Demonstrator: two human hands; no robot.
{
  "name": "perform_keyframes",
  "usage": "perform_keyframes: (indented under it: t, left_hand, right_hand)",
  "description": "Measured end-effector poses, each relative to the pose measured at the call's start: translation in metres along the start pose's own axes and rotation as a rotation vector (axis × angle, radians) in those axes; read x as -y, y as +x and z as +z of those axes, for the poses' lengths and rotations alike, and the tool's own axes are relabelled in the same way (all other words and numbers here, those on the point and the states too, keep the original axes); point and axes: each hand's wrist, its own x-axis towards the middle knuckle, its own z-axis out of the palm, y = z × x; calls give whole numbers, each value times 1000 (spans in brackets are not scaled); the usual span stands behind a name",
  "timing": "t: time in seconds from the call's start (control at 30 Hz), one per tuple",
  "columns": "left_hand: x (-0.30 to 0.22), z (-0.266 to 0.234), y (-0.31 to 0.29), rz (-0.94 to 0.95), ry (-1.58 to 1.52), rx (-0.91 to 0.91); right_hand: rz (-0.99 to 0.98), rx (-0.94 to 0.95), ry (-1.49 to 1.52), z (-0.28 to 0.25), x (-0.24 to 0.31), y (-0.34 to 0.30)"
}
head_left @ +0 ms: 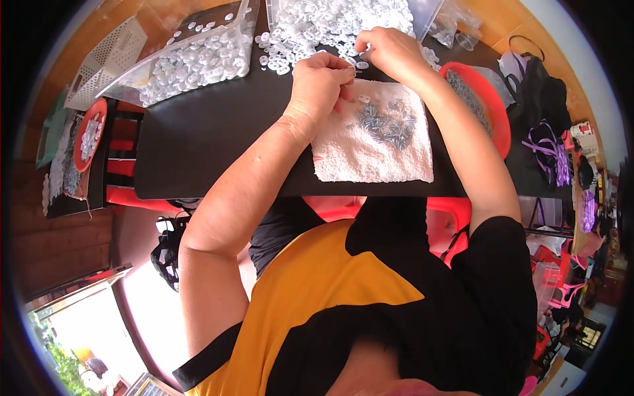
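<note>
1. The left hand hovers at the towel's far edge, its fingers bent and drawn nearly together; something small may be pinched there, but I cannot tell.
2. The right hand reaches in close to the loose white plastic pieces, its fingers curled downward. Its fingertips are partly hidden, so I cannot say whether it grips one.
3. Those pieces lie on the black table, spilling from the heap before the clear bin. A careless sweep of the right wrist could push some about, or onto the towel.
4. Small grey metal pins lie in a tangled scatter on the white towel, nearest the left hand. Tugging the cloth could roll them off, since its near edge lies close to the table's edge.
5. The pins look thin and alike, so fingers could easily lift two at once or drop one.
6. The right forearm passes beside the red bowl; an elbow swung outward might knock it.
</note>
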Motion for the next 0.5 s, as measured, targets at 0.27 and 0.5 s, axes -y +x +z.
perform_keyframes:
  t: [0.27,0.5]
  left_hand:
    - [-3,-5,3,-41,-89,-1]
    - [-4,-6,3,-36,-142,6]
  right_hand:
    - [-36,85,-50,3,-3,-4]
    - [-56,130,-94,1,5,-1]
